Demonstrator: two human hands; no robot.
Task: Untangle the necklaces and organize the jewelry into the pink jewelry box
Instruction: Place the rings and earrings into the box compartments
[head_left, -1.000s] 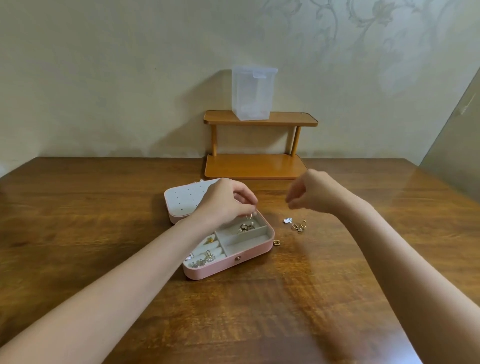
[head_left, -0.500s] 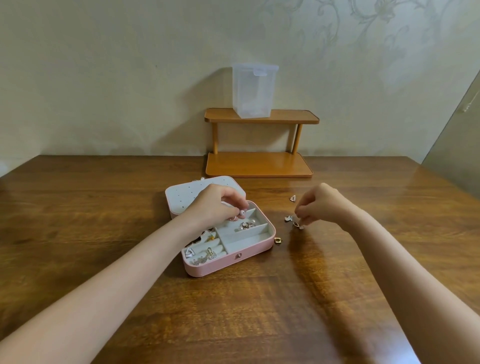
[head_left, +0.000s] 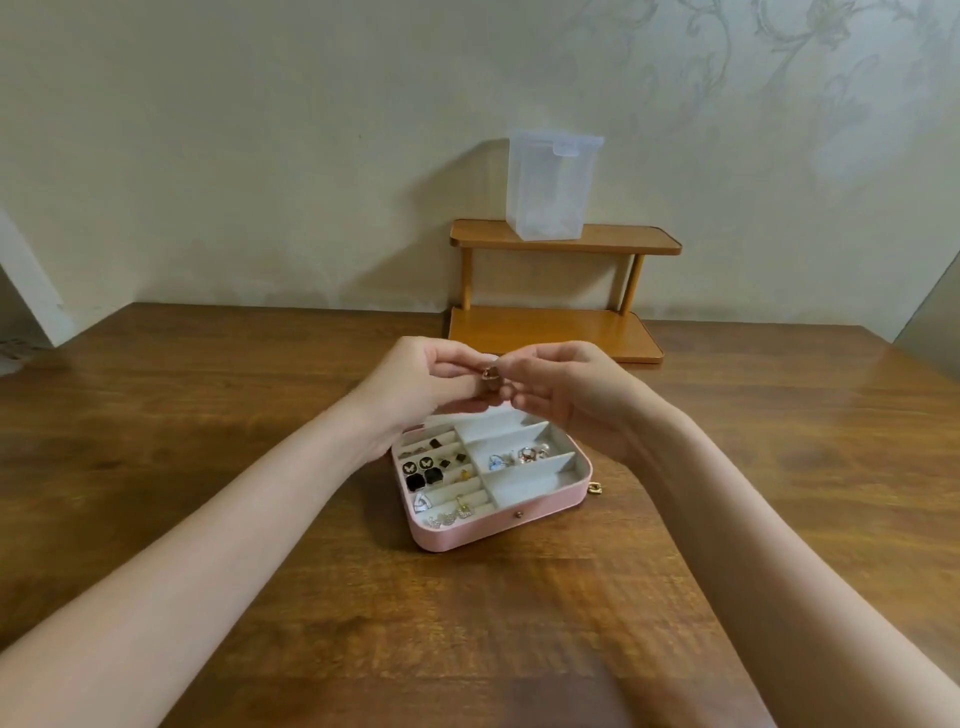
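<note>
Hands meet above the far edge of the pink jewelry box (head_left: 470, 535), head view only. Left hand (head_left: 421, 387) and right hand (head_left: 566, 395) both pinch one small gold-coloured piece (head_left: 488, 375) between thumb and fingertips; the other fingers curl loosely. Too small to tell if it is a ring, earring or clasp.

Box lies open on the worktop (head_left: 208, 415), about mid-depth and nearer the back edge than the front one, its snap facing the person. Left slots hold dark square studs (head_left: 423, 470), butterfly studs and some sparkly pieces near the front. Middle right compartment holds rings (head_left: 527, 455) and a pale blue piece. Front right compartment looks empty. One gold bit (head_left: 595, 489) lies on the worktop just beside the box's right wall. No necklace chain can be made out.

Step in hand, my read: checking or fixing the small piece before dropping it in. Best done low over the box so a slip lands inside; keep the pinch light, turn the piece with one hand while the other steadies it, then lower it into a free compartment rather than onto the rings. Loose bit at the right wall looks next.

Worktop is dark glossy wood, grain visible, some glare. At the back edge stands a small two-tier wooden shelf (head_left: 566, 241) with a clear plastic container (head_left: 550, 187) on top. Wall behind is pale with a faint floral pattern at upper right.
</note>
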